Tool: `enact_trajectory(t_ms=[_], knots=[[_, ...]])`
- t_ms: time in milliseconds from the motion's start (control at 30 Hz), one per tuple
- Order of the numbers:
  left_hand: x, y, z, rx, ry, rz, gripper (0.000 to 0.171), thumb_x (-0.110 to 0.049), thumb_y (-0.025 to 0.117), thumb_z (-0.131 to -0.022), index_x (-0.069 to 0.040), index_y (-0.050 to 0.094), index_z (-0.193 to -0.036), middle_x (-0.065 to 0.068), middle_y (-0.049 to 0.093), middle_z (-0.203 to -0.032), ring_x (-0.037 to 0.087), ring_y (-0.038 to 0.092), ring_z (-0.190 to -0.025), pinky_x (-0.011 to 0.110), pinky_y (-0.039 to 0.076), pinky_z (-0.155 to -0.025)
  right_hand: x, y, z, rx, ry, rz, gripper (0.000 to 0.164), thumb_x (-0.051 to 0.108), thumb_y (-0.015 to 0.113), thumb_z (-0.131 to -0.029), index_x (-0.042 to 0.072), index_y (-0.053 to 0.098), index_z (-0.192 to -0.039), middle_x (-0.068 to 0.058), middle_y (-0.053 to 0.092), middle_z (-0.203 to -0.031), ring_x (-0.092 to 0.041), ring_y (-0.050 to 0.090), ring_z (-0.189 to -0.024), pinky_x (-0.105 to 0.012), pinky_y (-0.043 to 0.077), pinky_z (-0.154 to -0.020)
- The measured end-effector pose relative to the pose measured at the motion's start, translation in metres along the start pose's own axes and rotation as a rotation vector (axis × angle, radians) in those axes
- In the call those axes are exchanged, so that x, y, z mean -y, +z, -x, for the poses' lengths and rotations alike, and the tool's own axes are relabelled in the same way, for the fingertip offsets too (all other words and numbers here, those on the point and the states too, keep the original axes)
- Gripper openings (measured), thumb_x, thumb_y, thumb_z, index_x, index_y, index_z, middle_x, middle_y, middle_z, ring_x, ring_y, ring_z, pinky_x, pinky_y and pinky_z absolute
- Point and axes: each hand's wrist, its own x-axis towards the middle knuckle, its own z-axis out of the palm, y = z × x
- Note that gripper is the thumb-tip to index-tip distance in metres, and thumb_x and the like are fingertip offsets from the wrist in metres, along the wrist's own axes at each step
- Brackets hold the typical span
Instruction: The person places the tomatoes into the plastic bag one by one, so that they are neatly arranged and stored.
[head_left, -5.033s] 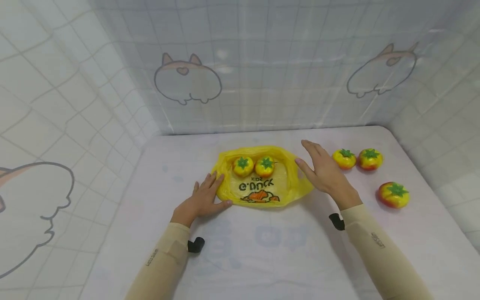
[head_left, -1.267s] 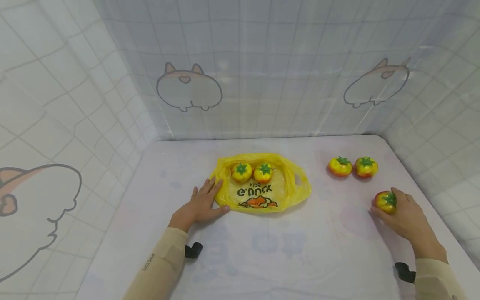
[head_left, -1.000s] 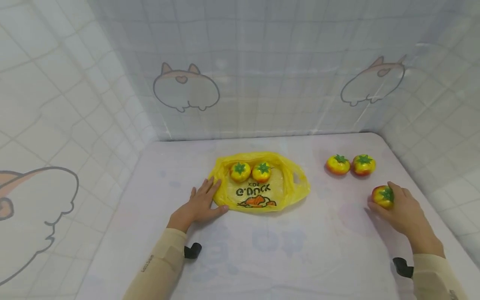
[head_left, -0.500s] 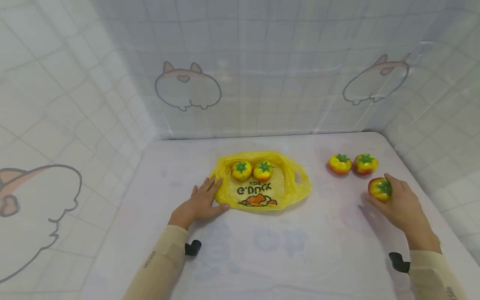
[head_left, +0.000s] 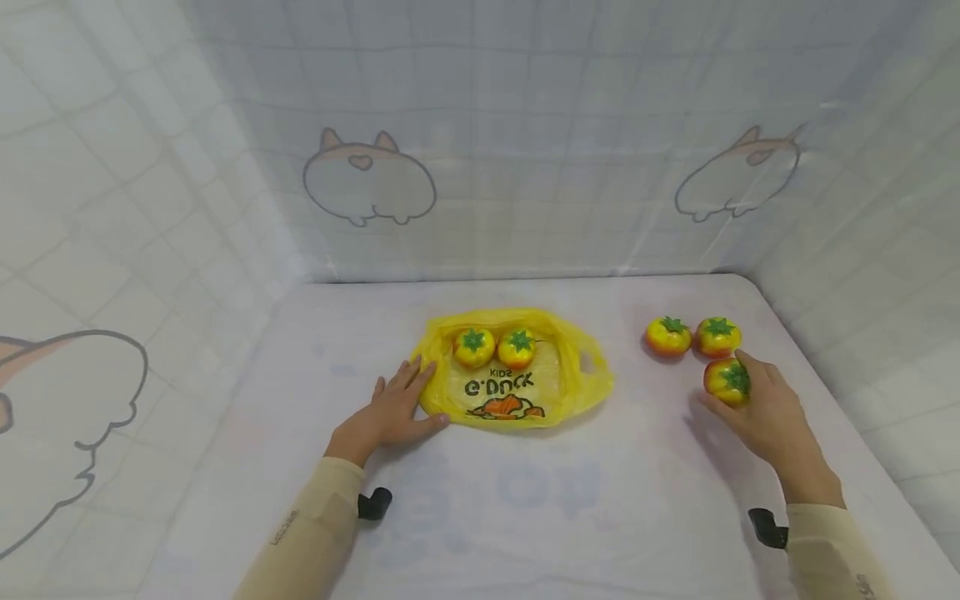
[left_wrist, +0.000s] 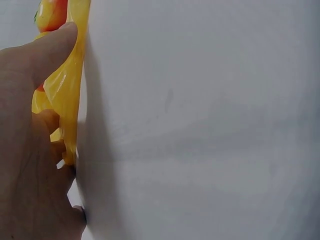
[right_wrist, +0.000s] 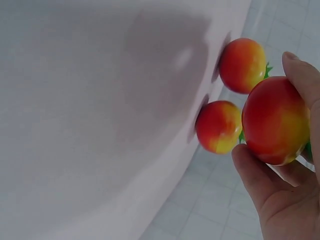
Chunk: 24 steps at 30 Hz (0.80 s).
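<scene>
In the head view my right hand point(head_left: 768, 412) grips a red-and-yellow toy tomato point(head_left: 726, 382) with a green leafy top. The right wrist view shows this tomato point(right_wrist: 276, 120) between thumb and fingers, raised off the table. My left hand point(head_left: 390, 417) rests with extended fingers against the left edge of a yellow plastic bag point(head_left: 588, 387). In the left wrist view its thumb touches the bag's wall point(left_wrist: 70, 90). Inside the bag's open mouth sit a left toy tomato point(head_left: 473, 347) and a right toy tomato point(head_left: 517, 349), side by side.
Two more toy tomatoes, the left one point(head_left: 668, 337) and the right one point(head_left: 717, 337), stand at the table's back right, just beyond my right hand. A white cloth covers the table point(head_left: 525, 517). Tile-patterned sheeting point(head_left: 510, 183) rises behind and at both sides.
Five seconds ago my right hand was beside the bag, holding nothing. It then took the nearest tomato at the right, lifted it and moved left and away from me. The left hand stayed at the bag.
</scene>
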Motion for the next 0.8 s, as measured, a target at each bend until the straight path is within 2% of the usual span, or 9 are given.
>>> enact_trajectory(t_ms=[533,800], knots=[[0.001,0.000,-0.002,0.006,0.002,-0.016,0.101,-0.074,0.053,-0.093,-0.020,0.009,-0.167,0.013,0.001,-0.173,0.036,-0.002,-0.160,0.066,0.000,-0.124,0.029,0.003,-0.016,-0.091,-0.139,-0.029,0.091,0.043,0.078,-0.091,-0.004,0.033,-0.156,-0.039,0.043,-0.139,-0.060,0.046,-0.120,-0.078,0.040,-0.097],[0.003,0.001,0.000,0.008,-0.005,-0.016,0.102,-0.074,0.053,-0.093,-0.020,0.010,-0.167,0.013,0.002,-0.174,0.036,-0.002,-0.160,0.066,0.000,-0.124,0.046,0.010,-0.022,-0.045,-0.118,-0.042,0.095,0.051,0.075,-0.091,0.003,0.030,-0.159,-0.037,0.040,-0.147,-0.060,0.044,-0.125,-0.078,0.037,-0.100]])
